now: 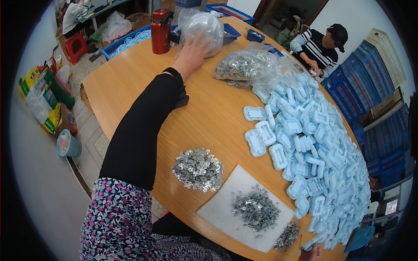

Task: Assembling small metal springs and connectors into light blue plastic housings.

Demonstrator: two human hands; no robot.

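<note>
My left hand (192, 55) reaches to the far side of the table, its fingers spread against a bulging clear plastic bag (212, 31). A black band circles that wrist, and a small black object (182, 101) shows beside the forearm. At the lower right edge, part of my right hand (311, 253) is beside light blue plastic cases (322, 152); its fingers are mostly hidden. Small silver metal pieces (198, 169) lie heaped on the wood. Another heap of metal pieces (256, 208) rests on a white foam sheet (228, 191), with a smaller heap (287, 237) by its corner.
An open bag of metal pieces (244, 65) lies right of my left hand. A red flask (161, 35) stands to its left, near blue bins (231, 35). Across the table (130, 82), a co-worker (320, 50) handles a small light piece. Blue crates (359, 82) are stacked at right.
</note>
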